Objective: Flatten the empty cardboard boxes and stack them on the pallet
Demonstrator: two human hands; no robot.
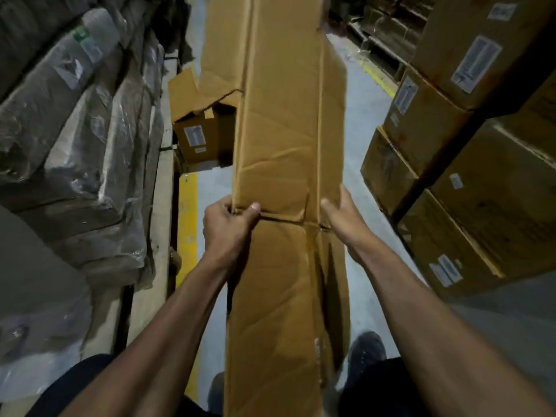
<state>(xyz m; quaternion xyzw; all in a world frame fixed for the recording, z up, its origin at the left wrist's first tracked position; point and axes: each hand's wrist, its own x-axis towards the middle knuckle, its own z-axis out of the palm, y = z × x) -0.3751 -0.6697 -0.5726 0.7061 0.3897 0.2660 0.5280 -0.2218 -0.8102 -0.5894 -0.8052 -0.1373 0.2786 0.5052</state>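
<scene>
Flattened box (282, 164) is gripped at 9 and 3 o'clock by left hand (228, 224) and right hand (343, 218); edges should be kept squeezed flat.

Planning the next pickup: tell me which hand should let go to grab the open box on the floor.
Left, probably. The open box sits on the floor left of the flattened box, on the left hand side; the right hand grips the far edge, beside the stacked cartons.

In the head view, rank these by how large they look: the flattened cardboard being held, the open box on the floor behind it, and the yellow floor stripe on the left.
1. Flattened cardboard, largest, though it is nearest the camera.
2 and 3. Open box and yellow floor stripe: they look too alike in size to rank, and both are partly hidden.
</scene>
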